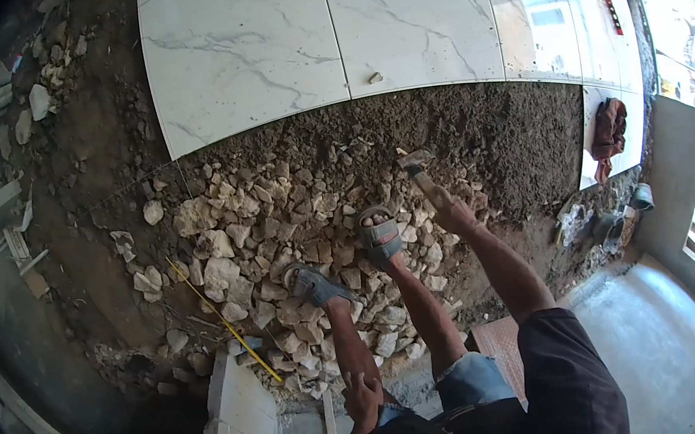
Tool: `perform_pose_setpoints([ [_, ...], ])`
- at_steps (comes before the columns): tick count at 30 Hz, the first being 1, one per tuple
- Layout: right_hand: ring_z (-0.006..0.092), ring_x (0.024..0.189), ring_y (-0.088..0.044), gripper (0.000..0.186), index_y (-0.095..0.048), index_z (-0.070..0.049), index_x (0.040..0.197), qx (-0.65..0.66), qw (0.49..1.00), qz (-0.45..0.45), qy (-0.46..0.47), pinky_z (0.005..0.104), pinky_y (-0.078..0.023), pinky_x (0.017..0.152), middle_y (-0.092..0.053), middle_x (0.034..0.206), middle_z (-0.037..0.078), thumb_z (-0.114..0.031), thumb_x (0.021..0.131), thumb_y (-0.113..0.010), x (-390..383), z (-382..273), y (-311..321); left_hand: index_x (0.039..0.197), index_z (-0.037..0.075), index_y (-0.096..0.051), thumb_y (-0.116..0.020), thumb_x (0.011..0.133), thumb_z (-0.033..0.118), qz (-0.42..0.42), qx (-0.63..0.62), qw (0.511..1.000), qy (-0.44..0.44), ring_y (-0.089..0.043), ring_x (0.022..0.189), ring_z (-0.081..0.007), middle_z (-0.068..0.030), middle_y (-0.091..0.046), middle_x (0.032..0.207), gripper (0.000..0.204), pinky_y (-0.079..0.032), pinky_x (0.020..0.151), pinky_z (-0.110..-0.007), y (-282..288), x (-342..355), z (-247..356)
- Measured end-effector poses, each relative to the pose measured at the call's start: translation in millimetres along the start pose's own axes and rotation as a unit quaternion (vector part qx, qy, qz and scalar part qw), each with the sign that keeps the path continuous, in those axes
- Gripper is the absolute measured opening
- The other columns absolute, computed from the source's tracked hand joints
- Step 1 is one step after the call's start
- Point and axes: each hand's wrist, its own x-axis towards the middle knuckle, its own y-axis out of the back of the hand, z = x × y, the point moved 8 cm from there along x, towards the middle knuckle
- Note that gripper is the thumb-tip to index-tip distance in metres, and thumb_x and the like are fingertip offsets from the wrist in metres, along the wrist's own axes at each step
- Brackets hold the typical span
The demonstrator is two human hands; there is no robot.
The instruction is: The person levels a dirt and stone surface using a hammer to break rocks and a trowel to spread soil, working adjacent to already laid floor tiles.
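Observation:
My right hand (455,218) is closed round the wooden handle of a hammer (426,183). The hammer's metal head is over the upper edge of a bed of broken stones (279,225), beside dark loose soil (520,139). My left hand (361,401) lies on my left leg near the knee, its fingers stretched along it and nothing seen in them. Both my feet, in grey sandals (381,239), stand on the stones, with the right foot close below the hammer head.
Large white marbled floor tiles (249,51) border the soil at the far side, with a small stone (375,77) on them. A reddish-brown cloth (609,133) lies on a tile at right. A yellow stick (226,323) crosses the stones at left, near a low pale wall (237,413).

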Motion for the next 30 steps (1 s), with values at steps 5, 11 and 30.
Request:
perform_pose_setpoints([
  [5, 0.0471, 0.104, -0.057, 0.071, -0.033, -0.011, 0.136, 0.048, 0.997, 0.012, -0.063, 0.0517, -0.047, 0.085, -0.059, 0.112, 0.029, -0.014, 0.071, -0.061, 0.6, -10.9, -5.9, 0.118, 0.01, -0.059, -0.055, 0.083, 0.035, 0.007, 0.012, 1.0, -0.022, -0.055, 0.109, -0.0412, -0.0197, -0.049, 0.132, 0.042, -0.049, 0.085, -0.051, 6.1, 5.2, -10.0],
  [11, 0.0419, 0.102, -0.061, 0.066, -0.033, -0.01, 0.137, 0.049, 0.993, -0.036, -0.1, 0.0487, -0.049, 0.085, -0.061, 0.108, 0.03, -0.02, 0.077, -0.058, 9.8, 19.6, -12.0, 0.116, 0.008, -0.059, -0.058, 0.083, 0.034, -0.034, 0.017, 0.999, -0.01, -0.056, 0.11, -0.0392, -0.0198, -0.054, 0.126, 0.042, -0.046, 0.093, -0.048, 37.3, 12.4, 11.2],
  [30, 0.0151, 0.056, -0.057, 0.027, -0.06, -0.001, 0.078, 0.42, 0.891, -0.059, -0.16, 0.0325, -0.044, 0.046, -0.059, 0.068, 0.007, -0.027, 0.083, -0.068, -25.5, -38.8, -47.7, 0.12, 0.012, -0.058, -0.056, 0.085, 0.037, -0.035, 0.083, 0.996, 0.025, -0.056, 0.111, -0.0353, -0.0156, -0.06, 0.119, 0.043, -0.044, 0.094, -0.045, 70.6, 22.6, -6.4],
])
